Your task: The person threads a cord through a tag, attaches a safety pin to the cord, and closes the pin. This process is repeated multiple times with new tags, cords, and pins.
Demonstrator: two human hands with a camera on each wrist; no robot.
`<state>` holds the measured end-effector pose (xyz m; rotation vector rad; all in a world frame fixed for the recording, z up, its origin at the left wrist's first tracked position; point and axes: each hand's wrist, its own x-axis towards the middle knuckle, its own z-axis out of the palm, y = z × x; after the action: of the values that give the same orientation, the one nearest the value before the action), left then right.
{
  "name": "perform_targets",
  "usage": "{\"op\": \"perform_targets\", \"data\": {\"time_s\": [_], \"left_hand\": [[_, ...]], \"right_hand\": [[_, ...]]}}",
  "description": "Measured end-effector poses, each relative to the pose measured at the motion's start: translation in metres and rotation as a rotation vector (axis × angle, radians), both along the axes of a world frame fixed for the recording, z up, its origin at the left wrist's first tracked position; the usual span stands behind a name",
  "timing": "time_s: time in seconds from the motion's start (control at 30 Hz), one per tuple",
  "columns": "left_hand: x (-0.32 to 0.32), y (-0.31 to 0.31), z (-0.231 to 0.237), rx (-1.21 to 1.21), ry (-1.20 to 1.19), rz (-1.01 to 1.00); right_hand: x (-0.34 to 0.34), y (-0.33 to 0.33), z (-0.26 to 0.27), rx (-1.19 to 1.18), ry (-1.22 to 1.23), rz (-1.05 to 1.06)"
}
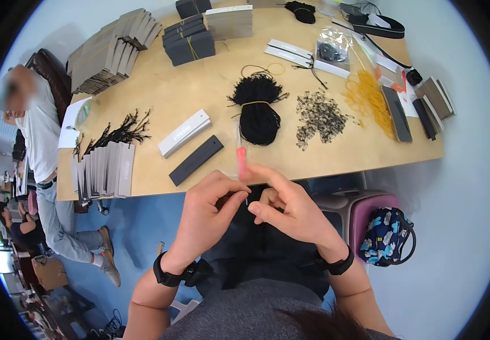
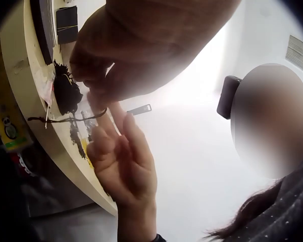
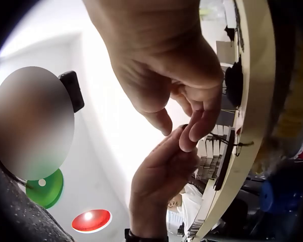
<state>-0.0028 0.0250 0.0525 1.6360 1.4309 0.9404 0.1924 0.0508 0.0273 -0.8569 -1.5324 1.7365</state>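
Note:
My left hand [image 1: 206,205] pinches a thin dark cord between thumb and forefinger, just off the table's front edge. In the left wrist view the cord [image 2: 65,120] runs from those fingertips across the right hand's fingers and trails off sideways. My right hand [image 1: 295,214] is beside it, forefinger stretched out, thumb apart and the other fingers loosely bent. In the right wrist view its fingertips [image 3: 194,132] come right up to the left fingertips. A pink-handled tool with a thin shaft [image 1: 241,161] lies beyond the hands, below a banded bundle of black cords [image 1: 259,122].
On the table [image 1: 290,161] are a white box [image 1: 184,133], a dark slim box [image 1: 197,160], a row of grey cards [image 1: 103,170], small dark clips [image 1: 320,119], yellow rubber bands [image 1: 364,96] and a phone [image 1: 397,113]. A person in white [image 1: 41,136] stands at left.

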Motion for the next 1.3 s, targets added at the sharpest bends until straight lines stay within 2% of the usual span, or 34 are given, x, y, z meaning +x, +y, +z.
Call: {"op": "perform_targets", "data": {"time_s": [0.1,0.13,0.17,0.23,0.3,0.37,0.4,0.47,0.57,0.67,0.77,0.93,1.03,1.3], "left_hand": [[-0.006,0.002,0.000,0.028,0.000,-0.029],[-0.009,0.002,0.002,0.004,0.023,-0.080],[-0.014,0.007,0.002,0.006,0.029,-0.065],[-0.026,0.027,-0.001,0.099,0.092,0.055],[-0.056,0.068,-0.016,0.415,0.355,0.142],[-0.086,0.104,-0.032,0.552,0.605,0.182],[-0.095,0.113,-0.037,0.555,0.606,0.186],[-0.104,0.126,-0.045,0.159,0.577,0.158],[-0.099,0.126,-0.038,0.107,0.526,0.194],[-0.101,0.116,-0.032,0.210,0.471,0.251],[-0.090,0.090,-0.014,0.176,0.461,0.213],[-0.075,0.072,-0.033,0.066,0.411,0.135],[-0.075,0.074,-0.041,0.141,0.423,0.147],[-0.075,0.075,-0.042,0.128,0.422,0.116]], "right_hand": [[-0.005,0.006,-0.010,-0.115,-0.028,-0.007],[-0.004,0.007,-0.006,-0.084,-0.097,-0.024],[-0.002,0.008,-0.007,-0.081,-0.092,-0.009],[0.003,0.006,-0.011,-0.019,-0.148,-0.122],[0.009,0.003,-0.007,-0.018,-0.169,-0.128],[0.014,-0.001,-0.008,0.021,-0.218,-0.131],[0.015,-0.004,-0.007,0.024,-0.217,-0.128],[0.018,-0.007,-0.007,0.087,-0.245,-0.123],[0.020,-0.010,-0.008,0.082,-0.246,-0.135],[0.019,-0.010,-0.010,0.097,-0.247,-0.110],[0.019,-0.011,-0.010,0.110,-0.238,-0.103],[0.017,-0.014,-0.011,0.109,-0.236,-0.080],[0.019,-0.018,-0.009,0.096,-0.240,-0.075],[0.021,-0.027,-0.011,0.083,-0.237,-0.080]]}}
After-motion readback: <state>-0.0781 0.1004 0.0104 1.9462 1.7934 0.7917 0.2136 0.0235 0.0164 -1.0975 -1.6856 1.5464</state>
